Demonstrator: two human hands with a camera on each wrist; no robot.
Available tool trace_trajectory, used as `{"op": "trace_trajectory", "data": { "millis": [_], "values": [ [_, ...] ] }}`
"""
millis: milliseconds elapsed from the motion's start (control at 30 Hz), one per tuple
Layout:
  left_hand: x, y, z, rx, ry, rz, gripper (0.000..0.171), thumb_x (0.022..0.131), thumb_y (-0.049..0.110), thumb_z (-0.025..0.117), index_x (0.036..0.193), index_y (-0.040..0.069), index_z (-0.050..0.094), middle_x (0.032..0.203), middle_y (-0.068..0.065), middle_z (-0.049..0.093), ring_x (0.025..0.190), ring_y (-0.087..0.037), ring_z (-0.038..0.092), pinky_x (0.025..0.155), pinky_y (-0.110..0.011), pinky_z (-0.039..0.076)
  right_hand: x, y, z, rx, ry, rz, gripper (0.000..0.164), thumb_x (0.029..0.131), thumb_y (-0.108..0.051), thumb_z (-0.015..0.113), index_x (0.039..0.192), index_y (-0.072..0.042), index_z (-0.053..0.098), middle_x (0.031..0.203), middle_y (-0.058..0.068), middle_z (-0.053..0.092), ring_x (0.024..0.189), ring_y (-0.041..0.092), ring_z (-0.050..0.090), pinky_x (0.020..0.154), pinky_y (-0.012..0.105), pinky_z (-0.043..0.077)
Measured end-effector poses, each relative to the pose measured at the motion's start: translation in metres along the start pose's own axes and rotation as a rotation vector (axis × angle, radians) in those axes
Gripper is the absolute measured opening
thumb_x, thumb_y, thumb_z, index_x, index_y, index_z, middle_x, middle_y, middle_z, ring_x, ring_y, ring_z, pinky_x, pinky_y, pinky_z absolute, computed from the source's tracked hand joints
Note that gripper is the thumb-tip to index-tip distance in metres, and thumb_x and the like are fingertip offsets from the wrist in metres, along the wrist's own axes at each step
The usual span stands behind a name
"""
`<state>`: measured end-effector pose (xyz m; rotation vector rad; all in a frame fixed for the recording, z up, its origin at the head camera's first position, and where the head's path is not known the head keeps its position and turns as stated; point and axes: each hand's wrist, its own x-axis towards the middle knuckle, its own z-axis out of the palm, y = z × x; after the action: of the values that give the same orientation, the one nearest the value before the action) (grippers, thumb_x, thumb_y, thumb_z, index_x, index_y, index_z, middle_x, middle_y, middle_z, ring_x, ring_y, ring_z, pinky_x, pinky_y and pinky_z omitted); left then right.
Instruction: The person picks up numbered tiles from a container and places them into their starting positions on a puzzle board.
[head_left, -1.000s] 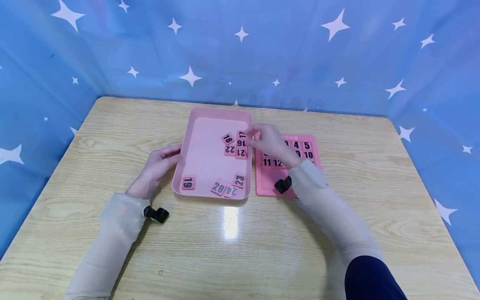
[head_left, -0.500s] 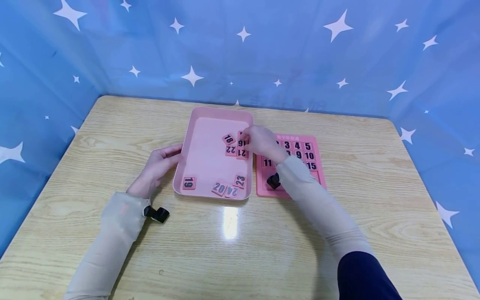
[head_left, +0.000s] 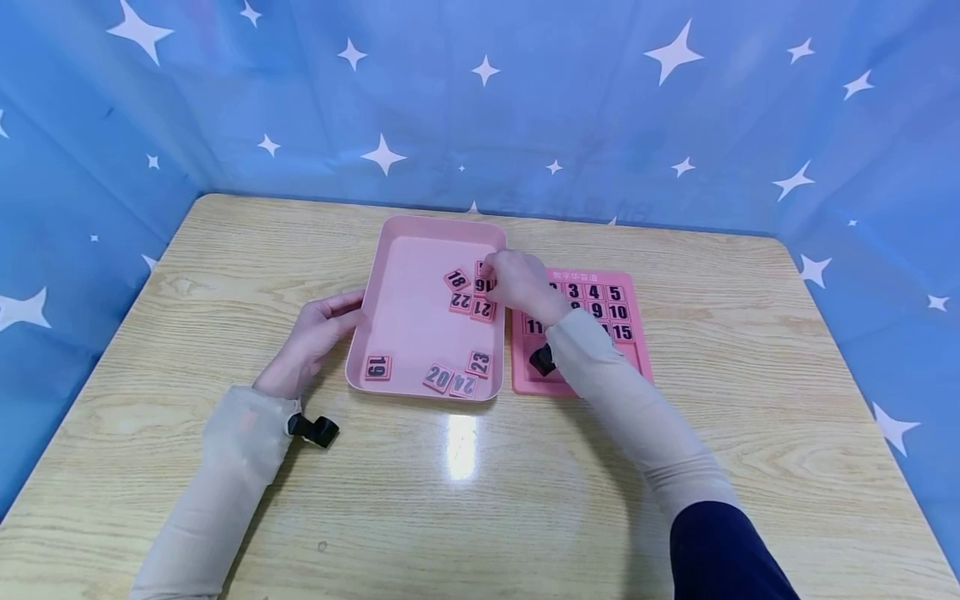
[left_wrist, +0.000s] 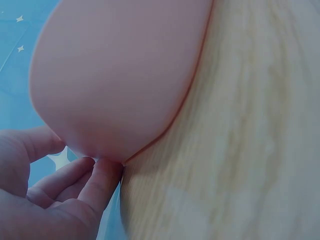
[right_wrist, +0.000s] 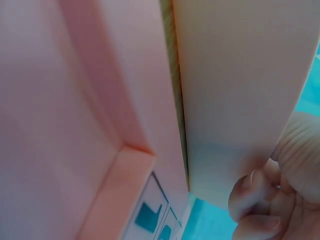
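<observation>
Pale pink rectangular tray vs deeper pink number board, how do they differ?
The pale pink rectangular tray is larger than the deeper pink number board.
The tray is deep-walled; the board is shallower.
Loose tiles lie variously turned in the tray; the board's tiles sit in rows.
Both are pink, and both lie on the wooden table.

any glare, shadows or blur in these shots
Head view: bright glare on the table in front of the pink tray, tiles 20 and 24 paler than the rest, shadow beside the right sleeve; left wrist view: hazy, wood grain soft; right wrist view: dim, number board close and blurred.
</observation>
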<state>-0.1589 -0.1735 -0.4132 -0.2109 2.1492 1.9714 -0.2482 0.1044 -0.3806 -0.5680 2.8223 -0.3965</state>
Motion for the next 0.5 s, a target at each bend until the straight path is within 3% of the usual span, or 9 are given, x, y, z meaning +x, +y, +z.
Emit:
{"op": "trace_trajectory", "data": {
  "millis": [133,500],
  "values": [
    [-0.0001,-0.0005,0.0,0.0,0.003,0.0,0.047,0.088,0.003,0.058,0.133,-0.008,0.045,0.136,-0.025,0.045,0.101,-0.003,0.052,0.083,-0.012,0.045,-0.0003,-0.0003,0.0002,-0.024,-0.008,-0.017,0.026,0.078,-0.011,0.072,0.104,-0.008,0.067,0.101,0.007,0.066,0.093,0.024,0.059,0.081,0.038,0.048],
    [-0.0006,0.0002,0.0004,-0.004,-0.005,0.017,0.047,0.089,0.003,0.058,0.133,-0.009,0.045,0.135,-0.025,0.046,0.096,0.001,0.053,0.081,-0.012,0.046,0.0003,-0.0023,-0.0003,-0.041,-0.027,-0.015,0.027,0.078,-0.012,0.072,0.104,-0.007,0.068,0.098,0.007,0.067,0.087,0.023,0.058,0.079,0.037,0.048]
  ]
}}
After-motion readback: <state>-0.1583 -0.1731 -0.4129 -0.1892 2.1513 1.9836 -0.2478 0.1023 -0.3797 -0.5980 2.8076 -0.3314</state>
